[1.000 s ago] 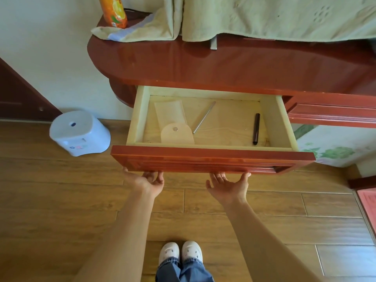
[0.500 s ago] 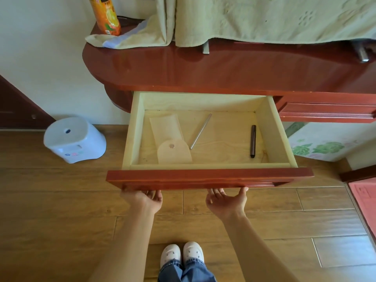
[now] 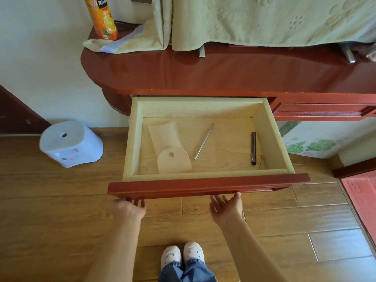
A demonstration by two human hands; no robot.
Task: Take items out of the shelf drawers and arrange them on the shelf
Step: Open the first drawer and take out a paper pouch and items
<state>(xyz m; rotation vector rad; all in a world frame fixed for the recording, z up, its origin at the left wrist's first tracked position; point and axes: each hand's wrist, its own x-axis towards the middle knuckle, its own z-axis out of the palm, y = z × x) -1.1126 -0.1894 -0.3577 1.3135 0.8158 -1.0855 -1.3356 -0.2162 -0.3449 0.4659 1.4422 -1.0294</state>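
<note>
Head view: red shelf [image 3: 203, 78] is cut off at right, its back hidden under green cloth [image 3: 264, 21]. Below it the drawer [image 3: 203, 187] stands open. The left hand [image 3: 127, 209] is blurred, its fingertips hidden beneath the drawer front and its grip unclear. The right hand [image 3: 225, 209] is palm-up and spread, touching the front. Inside lie a pouch [image 3: 171, 151], a metal rod [image 3: 204, 141] and a pen [image 3: 253, 148].

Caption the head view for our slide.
Left hand and right hand at open drawer containing translucent pouch, metal rod, dark pen.

Bare forearms [image 3: 250, 247], blue denim trouser legs [image 3: 188, 271], white shoes [image 3: 183, 255] with perhaps star-shaped studs.
</note>
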